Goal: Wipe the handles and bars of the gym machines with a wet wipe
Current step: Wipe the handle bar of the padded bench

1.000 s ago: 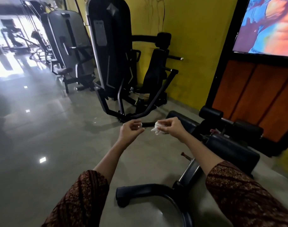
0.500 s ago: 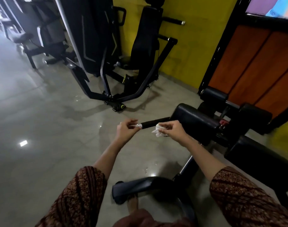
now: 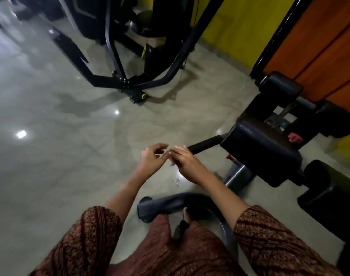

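Observation:
A short black handle bar [image 3: 206, 144] sticks out to the left of a black padded block [image 3: 259, 150] on a low bench machine. My right hand [image 3: 187, 161] lies over the free end of this bar. It holds the white wet wipe [image 3: 172, 163] under its fingers, and only a small white edge of the wipe shows. My left hand [image 3: 151, 159] hovers just left of the bar's end with its fingers loose and slightly curled, holding nothing. The fingertips of my two hands nearly meet.
The bench's curved grey base bar [image 3: 170, 204] lies on the floor by my feet. Black roller pads [image 3: 281, 86] stand at the right before an orange wall panel [image 3: 329, 46]. A black machine frame [image 3: 130, 82] rests on the glossy floor ahead.
The view has tilted down toward the floor. My left hand has let go of the bar's end and opened. My right hand has slid left along the bar to its end with the wipe.

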Motion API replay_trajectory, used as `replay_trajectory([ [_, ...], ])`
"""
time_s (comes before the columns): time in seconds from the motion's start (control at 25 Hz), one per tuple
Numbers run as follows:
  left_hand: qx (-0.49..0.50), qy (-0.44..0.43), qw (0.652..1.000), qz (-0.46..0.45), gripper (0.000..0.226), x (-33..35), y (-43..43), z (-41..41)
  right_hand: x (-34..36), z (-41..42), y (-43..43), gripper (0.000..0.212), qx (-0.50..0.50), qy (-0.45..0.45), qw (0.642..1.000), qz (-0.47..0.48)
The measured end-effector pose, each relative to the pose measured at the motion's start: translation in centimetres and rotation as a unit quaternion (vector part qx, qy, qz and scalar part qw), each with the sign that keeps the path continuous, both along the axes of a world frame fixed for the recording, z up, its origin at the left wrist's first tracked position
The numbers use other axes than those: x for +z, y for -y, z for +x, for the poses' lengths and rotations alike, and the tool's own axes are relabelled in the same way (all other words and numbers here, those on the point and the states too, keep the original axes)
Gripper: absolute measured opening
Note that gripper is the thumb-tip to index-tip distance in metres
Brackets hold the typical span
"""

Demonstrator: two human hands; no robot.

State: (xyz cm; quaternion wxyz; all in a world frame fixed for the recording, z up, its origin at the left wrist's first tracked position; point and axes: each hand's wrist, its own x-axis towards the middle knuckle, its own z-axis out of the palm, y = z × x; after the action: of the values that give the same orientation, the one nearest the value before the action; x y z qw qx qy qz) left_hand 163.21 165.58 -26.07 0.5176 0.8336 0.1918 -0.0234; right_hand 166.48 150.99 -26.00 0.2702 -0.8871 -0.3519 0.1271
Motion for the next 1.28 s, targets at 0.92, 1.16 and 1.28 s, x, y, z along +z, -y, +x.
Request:
replay_trajectory([
  [0.92, 0.019, 0.049, 0.997, 0.048, 0.022, -1.2, 3.2, -1.0, -1.9, 1.7, 1.7, 0.041, -0.011, -0.055, 0.998, 0.011],
  [1.16, 0.023, 0.036, 0.996, 0.082, 0.028, -0.9, 3.5, -0.3, -1.3, 7.3, 5.7, 0.043, -0.126, -0.049, 0.978, -0.161],
  [1.28, 0.021, 0.018, 0.996, 0.085, 0.024, -0.9, 3.7, 0.1, -0.4, 4.3, 3.7, 0.045, -0.104, -0.042, 0.985, -0.134],
])
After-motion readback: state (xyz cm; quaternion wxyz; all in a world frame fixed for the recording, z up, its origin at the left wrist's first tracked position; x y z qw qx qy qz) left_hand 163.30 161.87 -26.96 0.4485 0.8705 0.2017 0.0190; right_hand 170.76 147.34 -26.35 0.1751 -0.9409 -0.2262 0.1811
